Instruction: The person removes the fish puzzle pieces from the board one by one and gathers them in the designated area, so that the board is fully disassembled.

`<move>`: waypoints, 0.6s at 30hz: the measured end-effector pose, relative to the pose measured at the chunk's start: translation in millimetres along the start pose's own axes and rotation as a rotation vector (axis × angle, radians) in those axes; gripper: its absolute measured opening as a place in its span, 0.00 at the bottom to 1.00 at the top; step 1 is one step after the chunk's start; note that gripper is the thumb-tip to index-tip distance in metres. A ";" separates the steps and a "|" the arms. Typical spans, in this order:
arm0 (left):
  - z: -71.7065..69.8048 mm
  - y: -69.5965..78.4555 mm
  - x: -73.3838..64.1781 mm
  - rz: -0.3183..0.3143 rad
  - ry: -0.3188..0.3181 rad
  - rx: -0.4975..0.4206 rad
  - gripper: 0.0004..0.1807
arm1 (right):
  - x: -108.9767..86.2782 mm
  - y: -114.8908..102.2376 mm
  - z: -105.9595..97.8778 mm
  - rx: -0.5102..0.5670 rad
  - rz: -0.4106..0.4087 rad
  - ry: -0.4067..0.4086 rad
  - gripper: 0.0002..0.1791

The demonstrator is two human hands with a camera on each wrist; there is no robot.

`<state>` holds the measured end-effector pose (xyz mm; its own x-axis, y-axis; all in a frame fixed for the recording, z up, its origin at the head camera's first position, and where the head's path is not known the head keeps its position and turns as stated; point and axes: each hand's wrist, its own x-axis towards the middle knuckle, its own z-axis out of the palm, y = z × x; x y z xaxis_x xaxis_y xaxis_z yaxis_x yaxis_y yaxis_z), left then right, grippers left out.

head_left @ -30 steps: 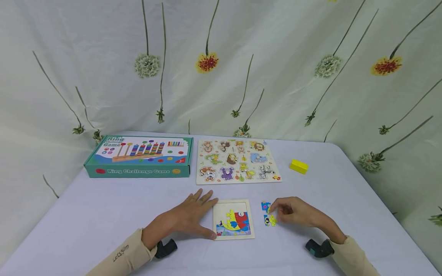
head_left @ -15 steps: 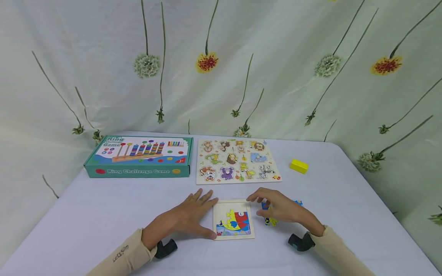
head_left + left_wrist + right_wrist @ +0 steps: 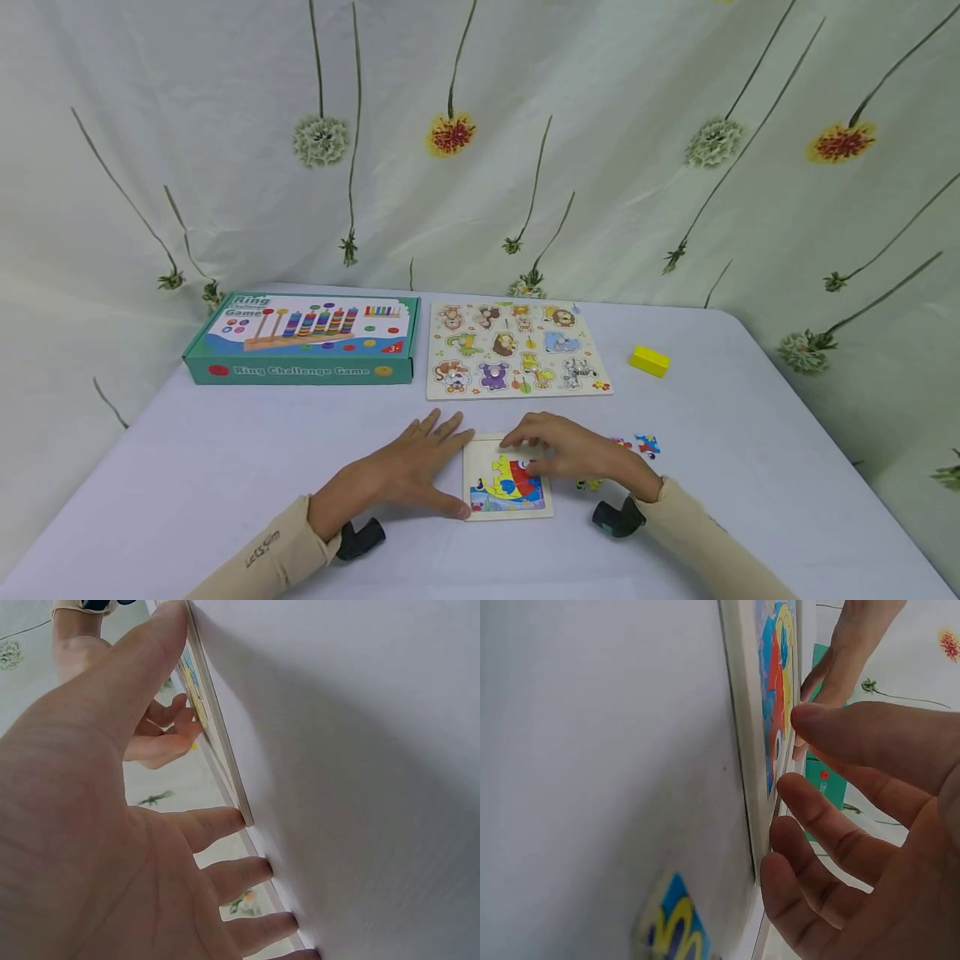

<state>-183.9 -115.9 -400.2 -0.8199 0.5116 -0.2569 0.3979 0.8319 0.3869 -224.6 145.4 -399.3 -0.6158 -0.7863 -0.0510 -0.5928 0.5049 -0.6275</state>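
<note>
A small wooden puzzle tray (image 3: 507, 515) lies in front of me, partly filled with red, yellow and blue pieces (image 3: 517, 483). Spread beside its left edge, my left hand (image 3: 416, 467) touches the frame with thumb and a fingertip. My right hand (image 3: 566, 446) is over the tray's upper right part, its fingers loosely bent. In the right wrist view, the right thumb and fingers (image 3: 832, 817) are at the tray's rim; no piece shows between them. Loose puzzle pieces (image 3: 647, 445) lie right of the tray, partly hidden by the right hand and wrist.
Behind the tray lies an animal puzzle board (image 3: 517, 350). A green ring game box (image 3: 300, 342) stands at the back left. One yellow block (image 3: 649, 361) sits at the back right. A flowered cloth (image 3: 615, 167) hangs behind the table.
My right hand has moved left, from the loose pieces to over the tray, uncovering pieces on the right. The left hand has stayed at the tray's edge.
</note>
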 end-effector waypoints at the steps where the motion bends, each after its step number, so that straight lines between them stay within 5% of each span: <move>1: -0.1 0.0 0.0 0.000 0.000 0.000 0.55 | 1.1 -0.2 0.6 -0.013 0.005 -0.007 0.20; 18: 0.6 -0.6 0.4 0.006 0.003 -0.001 0.55 | 6.7 -4.8 2.9 -0.082 0.079 -0.052 0.18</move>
<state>-184.2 -116.1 -401.0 -0.8190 0.5156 -0.2517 0.4023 0.8288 0.3889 -224.4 136.7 -398.8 -0.6356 -0.7594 -0.1391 -0.5853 0.5914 -0.5546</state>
